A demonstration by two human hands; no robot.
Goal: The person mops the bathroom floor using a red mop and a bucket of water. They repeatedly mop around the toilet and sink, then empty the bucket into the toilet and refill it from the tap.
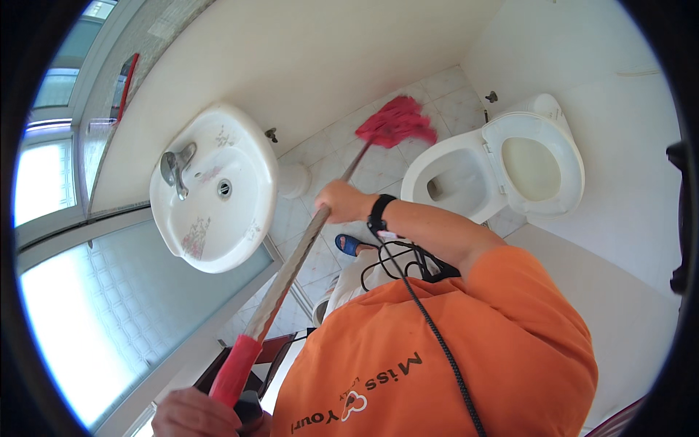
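A mop with a bright pink-red cloth head lies spread on the tiled floor between the sink and the toilet. Its long handle slants down toward me and ends in a red grip. My right hand, with a black band at the wrist, is closed round the upper part of the pole. At the lower left, my left hand wraps the end by the red grip. Part of the left hand runs out of the picture.
A white sink with a chrome tap stands to the left. At the right is a toilet, its lid and seat raised. A frosted glass panel fills the lower left. My foot wears a blue slipper.
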